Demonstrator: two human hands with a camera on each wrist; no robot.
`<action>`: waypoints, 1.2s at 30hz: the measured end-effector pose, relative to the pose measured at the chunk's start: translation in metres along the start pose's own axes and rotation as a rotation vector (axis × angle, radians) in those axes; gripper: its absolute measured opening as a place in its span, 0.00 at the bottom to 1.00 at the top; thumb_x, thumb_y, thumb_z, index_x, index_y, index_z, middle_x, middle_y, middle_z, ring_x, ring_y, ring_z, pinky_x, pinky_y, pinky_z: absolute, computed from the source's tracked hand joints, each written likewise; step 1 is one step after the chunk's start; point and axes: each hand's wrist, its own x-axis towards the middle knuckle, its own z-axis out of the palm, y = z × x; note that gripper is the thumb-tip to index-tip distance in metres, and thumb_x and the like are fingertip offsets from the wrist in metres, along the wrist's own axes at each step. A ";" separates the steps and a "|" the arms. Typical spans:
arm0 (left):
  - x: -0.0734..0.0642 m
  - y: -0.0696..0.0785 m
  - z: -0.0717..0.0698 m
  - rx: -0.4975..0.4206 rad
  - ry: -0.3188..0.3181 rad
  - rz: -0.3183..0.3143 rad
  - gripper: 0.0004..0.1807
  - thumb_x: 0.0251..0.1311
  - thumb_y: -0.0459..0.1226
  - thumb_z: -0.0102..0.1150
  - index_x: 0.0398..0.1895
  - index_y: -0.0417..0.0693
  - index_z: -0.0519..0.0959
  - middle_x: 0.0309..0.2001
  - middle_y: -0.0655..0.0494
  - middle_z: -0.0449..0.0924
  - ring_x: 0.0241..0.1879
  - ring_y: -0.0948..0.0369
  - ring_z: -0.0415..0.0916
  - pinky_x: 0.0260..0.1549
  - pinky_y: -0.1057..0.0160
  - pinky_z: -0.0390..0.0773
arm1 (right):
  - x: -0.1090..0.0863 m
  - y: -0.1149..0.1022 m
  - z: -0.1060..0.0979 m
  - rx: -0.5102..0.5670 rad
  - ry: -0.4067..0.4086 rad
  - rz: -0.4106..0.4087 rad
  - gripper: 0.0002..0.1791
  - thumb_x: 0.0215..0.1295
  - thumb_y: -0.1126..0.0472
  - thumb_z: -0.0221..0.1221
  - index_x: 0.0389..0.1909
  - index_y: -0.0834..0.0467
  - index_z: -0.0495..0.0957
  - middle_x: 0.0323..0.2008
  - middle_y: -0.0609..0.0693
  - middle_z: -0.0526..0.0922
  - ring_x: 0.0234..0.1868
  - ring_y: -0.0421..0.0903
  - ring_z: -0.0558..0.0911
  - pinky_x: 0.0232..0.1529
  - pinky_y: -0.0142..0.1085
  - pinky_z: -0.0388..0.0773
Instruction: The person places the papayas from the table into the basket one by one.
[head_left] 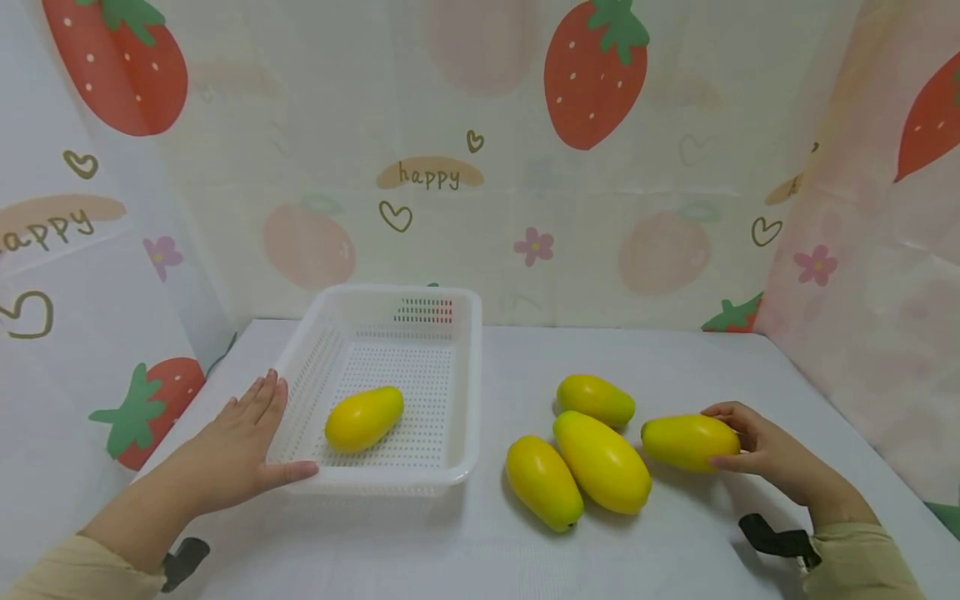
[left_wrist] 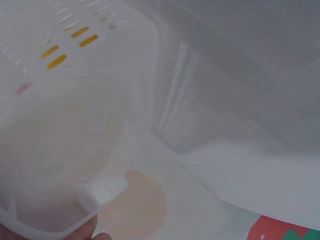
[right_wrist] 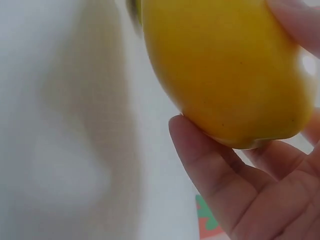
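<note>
A white plastic basket with slotted walls stands on the left of the table, with one yellow papaya lying inside. My left hand rests on its left rim, fingers straight and thumb stretched over the near corner. In the left wrist view, fingertips show at the edge of the basket wall. On the right, my right hand holds the blunt end of a papaya between thumb and fingers. The right wrist view shows this papaya close up, its other end cut off by the frame.
Three more papayas lie between the basket and my right hand: one at the back, a large one in the middle and one in front. Behind the white table hangs a strawberry-print cloth, also along both sides.
</note>
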 end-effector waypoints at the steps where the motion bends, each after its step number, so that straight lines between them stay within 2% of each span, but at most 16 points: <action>1: 0.000 0.000 0.000 0.001 0.001 0.000 0.66 0.43 0.74 0.42 0.68 0.29 0.38 0.70 0.32 0.32 0.68 0.39 0.34 0.60 0.35 0.43 | 0.000 0.000 -0.001 0.000 0.004 -0.007 0.29 0.56 0.60 0.62 0.57 0.60 0.61 0.54 0.61 0.68 0.43 0.41 0.75 0.42 0.27 0.74; 10: 0.001 -0.002 0.002 0.010 0.005 0.004 0.67 0.43 0.74 0.42 0.68 0.29 0.38 0.69 0.32 0.33 0.68 0.39 0.34 0.59 0.35 0.44 | 0.005 -0.010 -0.009 0.025 0.009 -0.063 0.27 0.57 0.63 0.61 0.57 0.59 0.62 0.49 0.53 0.72 0.41 0.44 0.77 0.42 0.29 0.76; 17: 0.001 -0.002 0.002 0.001 0.008 0.007 0.66 0.43 0.74 0.42 0.68 0.29 0.38 0.70 0.32 0.33 0.68 0.39 0.34 0.60 0.35 0.43 | 0.013 -0.022 -0.020 0.028 -0.005 -0.154 0.27 0.58 0.67 0.59 0.58 0.61 0.61 0.46 0.46 0.75 0.40 0.46 0.78 0.40 0.30 0.77; 24: 0.001 -0.001 0.002 0.002 0.007 0.001 0.66 0.43 0.74 0.42 0.68 0.29 0.39 0.70 0.32 0.34 0.68 0.39 0.35 0.60 0.35 0.43 | 0.024 -0.038 -0.025 0.001 0.009 -0.210 0.27 0.58 0.67 0.59 0.58 0.61 0.61 0.46 0.46 0.75 0.40 0.44 0.78 0.41 0.31 0.78; 32: 0.002 -0.001 0.001 0.007 0.002 0.000 0.66 0.43 0.74 0.43 0.68 0.29 0.38 0.70 0.32 0.34 0.68 0.39 0.35 0.59 0.35 0.43 | 0.039 -0.059 -0.026 0.042 -0.003 -0.271 0.28 0.57 0.70 0.59 0.58 0.63 0.60 0.46 0.47 0.75 0.40 0.45 0.77 0.42 0.32 0.78; 36: 0.002 -0.002 0.002 0.005 0.005 0.001 0.66 0.43 0.74 0.42 0.68 0.29 0.38 0.70 0.32 0.33 0.68 0.39 0.34 0.60 0.35 0.43 | 0.047 -0.072 -0.025 0.025 0.005 -0.302 0.28 0.58 0.70 0.59 0.58 0.63 0.60 0.46 0.46 0.76 0.40 0.44 0.78 0.41 0.32 0.78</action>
